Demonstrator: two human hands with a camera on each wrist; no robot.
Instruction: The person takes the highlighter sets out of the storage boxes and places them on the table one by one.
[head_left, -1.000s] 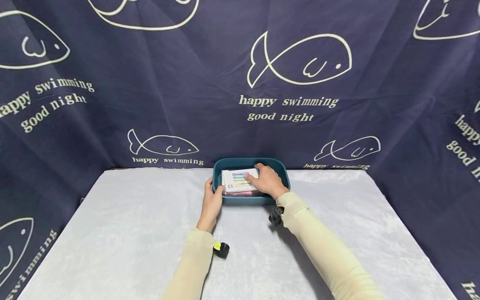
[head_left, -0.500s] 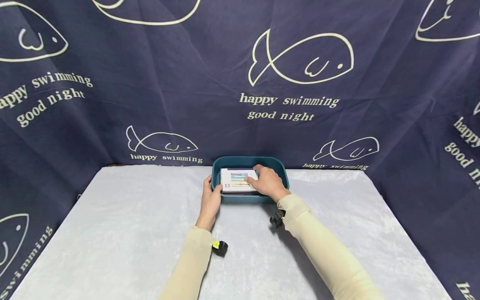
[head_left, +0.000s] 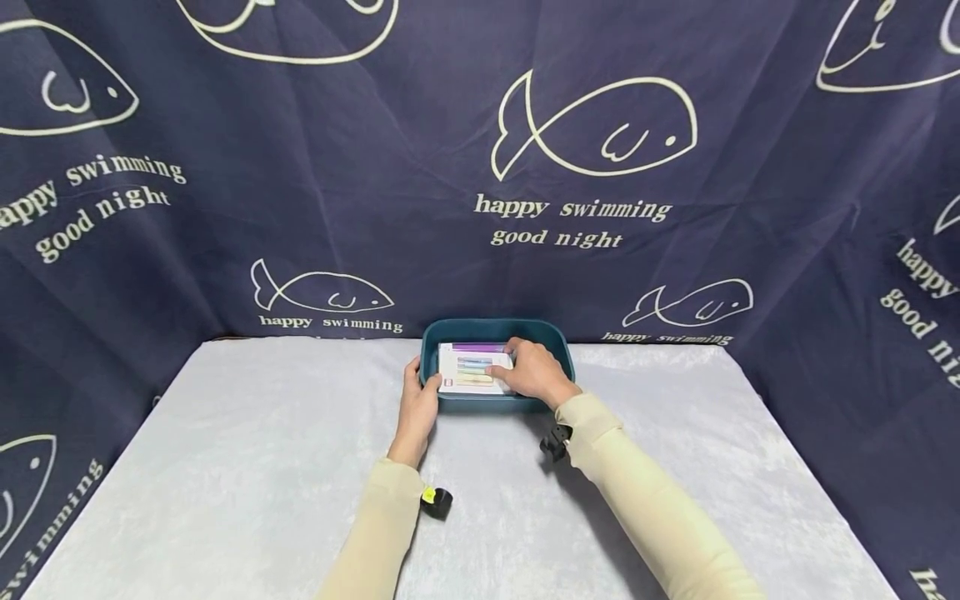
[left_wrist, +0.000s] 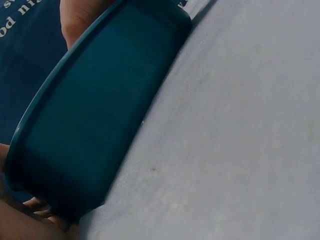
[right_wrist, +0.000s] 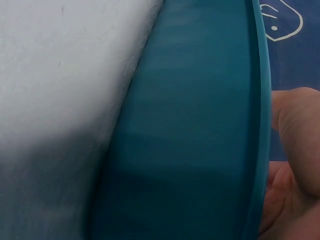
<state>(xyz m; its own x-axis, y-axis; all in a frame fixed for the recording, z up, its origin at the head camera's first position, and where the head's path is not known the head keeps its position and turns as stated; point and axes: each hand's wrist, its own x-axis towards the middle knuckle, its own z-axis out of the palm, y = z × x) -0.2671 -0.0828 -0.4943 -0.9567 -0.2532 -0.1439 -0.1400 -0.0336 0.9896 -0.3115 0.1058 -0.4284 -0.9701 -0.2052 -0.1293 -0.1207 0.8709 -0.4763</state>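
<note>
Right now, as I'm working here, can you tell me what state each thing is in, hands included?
Teal bin: upright on the pale table, top open
White box: inside the bin, striped face up
Purple strip: showing along the box's far edge
Left hand: gripping the bin's left end
Right hand: holding the box's right end
Fish-print curtain: hanging, creased

navy fish-print cloth (head_left: 420,183), pale tabletop (head_left: 262,467)

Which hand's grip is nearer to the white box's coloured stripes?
Right: the right grip rests at the right end of the coloured stripes; the left grip holds the teal bin left of them.
</note>
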